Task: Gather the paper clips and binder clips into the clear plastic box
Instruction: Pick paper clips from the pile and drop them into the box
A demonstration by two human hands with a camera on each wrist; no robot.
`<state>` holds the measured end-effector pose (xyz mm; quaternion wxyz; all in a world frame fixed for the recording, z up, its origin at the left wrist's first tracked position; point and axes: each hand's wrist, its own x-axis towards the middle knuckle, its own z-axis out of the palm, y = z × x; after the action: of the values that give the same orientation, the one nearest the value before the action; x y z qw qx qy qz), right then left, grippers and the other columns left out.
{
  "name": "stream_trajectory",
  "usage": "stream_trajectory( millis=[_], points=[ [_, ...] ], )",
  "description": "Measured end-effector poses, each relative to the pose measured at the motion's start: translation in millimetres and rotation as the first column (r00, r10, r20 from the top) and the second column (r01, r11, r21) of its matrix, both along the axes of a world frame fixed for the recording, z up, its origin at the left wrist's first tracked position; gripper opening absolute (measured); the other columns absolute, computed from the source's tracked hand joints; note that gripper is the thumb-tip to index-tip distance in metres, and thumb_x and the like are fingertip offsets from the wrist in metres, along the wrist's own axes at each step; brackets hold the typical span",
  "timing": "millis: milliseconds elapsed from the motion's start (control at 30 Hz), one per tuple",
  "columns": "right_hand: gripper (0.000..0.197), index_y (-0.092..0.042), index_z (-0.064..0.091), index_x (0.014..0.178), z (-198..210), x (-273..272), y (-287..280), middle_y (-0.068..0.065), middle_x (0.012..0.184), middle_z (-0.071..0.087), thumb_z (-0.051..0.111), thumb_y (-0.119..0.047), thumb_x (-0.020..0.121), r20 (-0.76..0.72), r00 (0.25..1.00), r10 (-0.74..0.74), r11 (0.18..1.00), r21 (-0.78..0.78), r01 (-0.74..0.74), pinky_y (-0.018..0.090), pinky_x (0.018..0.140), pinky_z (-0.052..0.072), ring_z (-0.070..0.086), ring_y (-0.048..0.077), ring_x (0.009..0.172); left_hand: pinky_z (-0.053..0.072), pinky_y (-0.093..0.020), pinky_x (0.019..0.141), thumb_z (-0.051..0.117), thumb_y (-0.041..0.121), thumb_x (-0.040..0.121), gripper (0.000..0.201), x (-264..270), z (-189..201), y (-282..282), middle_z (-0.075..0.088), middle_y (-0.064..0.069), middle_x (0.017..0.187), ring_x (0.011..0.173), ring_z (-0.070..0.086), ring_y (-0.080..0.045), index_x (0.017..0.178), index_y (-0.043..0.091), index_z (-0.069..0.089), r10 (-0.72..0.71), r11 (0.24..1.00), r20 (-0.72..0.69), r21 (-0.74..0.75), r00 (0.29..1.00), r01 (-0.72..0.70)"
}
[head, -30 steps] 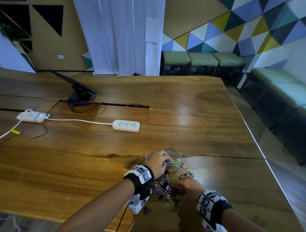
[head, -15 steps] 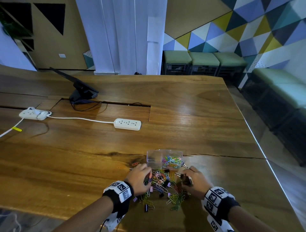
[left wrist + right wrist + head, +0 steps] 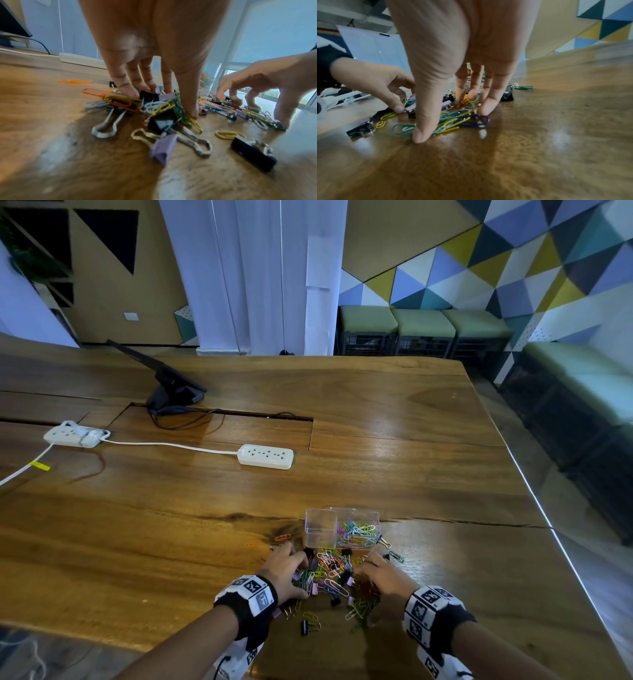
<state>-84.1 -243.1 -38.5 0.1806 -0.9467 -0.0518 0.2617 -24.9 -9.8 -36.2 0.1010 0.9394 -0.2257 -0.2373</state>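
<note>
Your left hand and right hand both rest fingertips-down, fingers spread wide and holding nothing, at 9 and 3 o'clock of the clip pile on the worktop. The clear plastic box, part-filled with paper clips, stands just beside the pile at 12 o'clock.

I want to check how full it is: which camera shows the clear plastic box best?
The head view: the clear plastic box shows whole, coloured paper clips filling its right part, its left part looking bare. The left wrist view catches only a blurred sliver behind the left hand; the right wrist view hides it behind fingers.
</note>
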Motion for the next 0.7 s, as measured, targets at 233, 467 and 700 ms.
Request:
stream_trajectory(
  millis=[233,467,700],
  points=[
    [0.051,-0.028,0.054,0.118,-3,0,-3,-0.006,0.124,0.043,0.074,-0.033,0.071,0.022,0.996,0.083,0.995,0.061,-0.084,0.030,0.101,0.043,0.046,0.016,0.115,0.041,-0.031,0.092,0.065,0.037,0.083,0.035,4,2,-4,0.051,-0.001,0.119,0.112,0.047,-0.018,0.113,0.020,0.055,-0.053,0.998,0.037,0.043,0.998,0.052],
    [0.029,-0.023,0.061,0.109,1,1,2,-0.004,0.123,0.052,0.065,-0.030,0.081,-0.007,0.987,0.164,0.984,-0.066,-0.164,0.040,0.109,0.031,0.045,0.015,0.117,0.042,-0.035,0.098,0.057,0.025,0.090,0.025,6,7,-11,0.055,-0.004,0.122,0.118,0.046,-0.021,0.114,0.018,0.058,-0.116,0.987,0.054,0.119,0.992,0.109],
    [0.029,-0.014,0.059,0.117,9,0,8,0.003,0.124,0.057,0.057,-0.021,0.089,-0.045,0.986,0.159,0.985,-0.057,-0.161,0.028,0.101,0.039,0.051,0.018,0.116,0.042,-0.037,0.096,0.054,0.023,0.090,0.023,7,10,-15,0.056,-0.010,0.119,0.114,0.049,-0.028,0.112,0.019,0.060,-0.131,0.974,0.099,0.197,0.986,0.110]
  ],
)
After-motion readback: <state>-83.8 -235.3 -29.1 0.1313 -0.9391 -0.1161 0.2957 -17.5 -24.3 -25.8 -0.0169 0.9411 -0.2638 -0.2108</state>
